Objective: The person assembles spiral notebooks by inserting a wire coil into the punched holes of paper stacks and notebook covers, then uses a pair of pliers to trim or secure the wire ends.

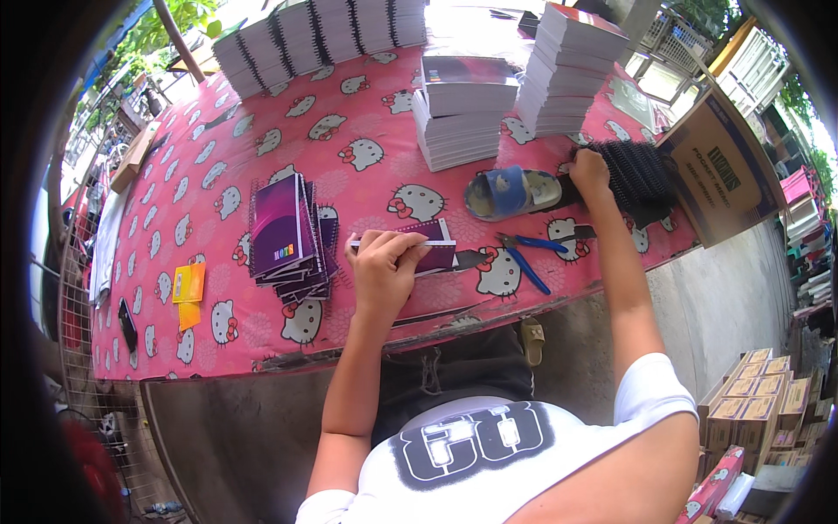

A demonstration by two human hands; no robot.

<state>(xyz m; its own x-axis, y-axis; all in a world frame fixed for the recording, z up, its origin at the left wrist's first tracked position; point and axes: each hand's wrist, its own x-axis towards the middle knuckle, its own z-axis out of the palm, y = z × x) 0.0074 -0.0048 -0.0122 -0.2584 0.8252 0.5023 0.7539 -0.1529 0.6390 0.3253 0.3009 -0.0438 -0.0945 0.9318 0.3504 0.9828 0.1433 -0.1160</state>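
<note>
My left hand (pixel 384 262) is closed on a small purple notepad (pixel 436 255) near the table's front edge, with its white page edge facing up between my fingers. To the right, my right hand (pixel 592 175) has its fingers pinched together at the left end of a pile of black spiral binding coils (pixel 642 175); black coil shows at the fingertips. Blue-handled cutting pliers (pixel 528 258) lie between my hands. Just behind them rests a blue slide sandal (pixel 511 192). Left of my left hand stands a stack of purple spiral-bound notebooks (pixel 284 231).
Tall stacks of unbound pads (pixel 467 113) and more (pixel 572 70) stand at the back, beside a row of coil-bound books (pixel 323 39). A cardboard box (pixel 724 170) leans at the right edge. Yellow packets (pixel 188 284) and a black phone-like object (pixel 127 323) lie left.
</note>
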